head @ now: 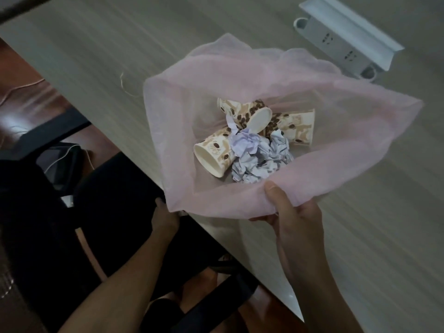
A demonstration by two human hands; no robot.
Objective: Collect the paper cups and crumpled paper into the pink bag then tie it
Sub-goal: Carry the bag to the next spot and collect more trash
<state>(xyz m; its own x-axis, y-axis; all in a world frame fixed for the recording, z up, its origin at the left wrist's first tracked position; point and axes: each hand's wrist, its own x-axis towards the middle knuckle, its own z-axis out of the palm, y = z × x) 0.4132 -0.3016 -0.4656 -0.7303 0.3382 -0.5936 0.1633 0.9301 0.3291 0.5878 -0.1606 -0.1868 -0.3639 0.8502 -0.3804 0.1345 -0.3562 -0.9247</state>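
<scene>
I am looking down into the pink bag [276,78], which is lying wide open on the table [96,44] near its front edge. The paper cups [215,155] and the crumpled paper [259,159] are sitting inside it, so the collecting seems done; the tying is not yet begun. The bag is thin and see-through, its mouth spreading loosely. My right hand [295,219] is pinching the near rim, thumb on top. My left hand [164,217] is at the bag's near left corner, but I cannot tell whether it is gripping.
</scene>
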